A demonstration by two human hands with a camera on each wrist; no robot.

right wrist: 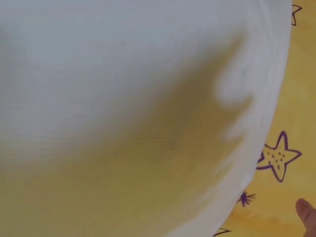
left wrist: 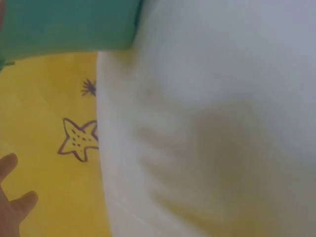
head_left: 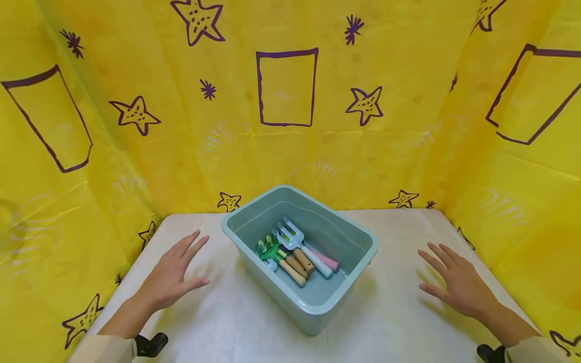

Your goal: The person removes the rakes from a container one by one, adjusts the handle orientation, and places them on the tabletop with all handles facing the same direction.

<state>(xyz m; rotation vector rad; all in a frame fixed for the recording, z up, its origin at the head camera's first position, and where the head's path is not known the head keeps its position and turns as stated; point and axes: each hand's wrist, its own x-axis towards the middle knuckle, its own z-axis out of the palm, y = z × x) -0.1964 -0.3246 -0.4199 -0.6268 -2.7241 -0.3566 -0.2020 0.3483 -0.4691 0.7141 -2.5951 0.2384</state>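
Note:
A pale blue-green plastic tub (head_left: 290, 302) stands at an angle in the middle of the table. Inside lie several small garden tools: a light blue hand fork (head_left: 292, 237), a green rake (head_left: 271, 250) with a pale wooden handle, brown wooden handles, and a pink handle (head_left: 328, 259). My left hand (head_left: 170, 277) hovers to the left of the tub, fingers spread and holding nothing. On the far right my right hand (head_left: 458, 280) is likewise spread and bare, well apart from the tub. The left wrist view catches the tub's side (left wrist: 69, 24) and a few fingertips (left wrist: 24, 205).
White cloth covers the table (head_left: 386, 322). Yellow curtains (head_left: 290, 156) with purple stars and outlined shapes rise behind it and along both sides. Shadows of the hands fall on the cloth. Black bands (head_left: 152, 345) sit on both wrists, by the sleeves.

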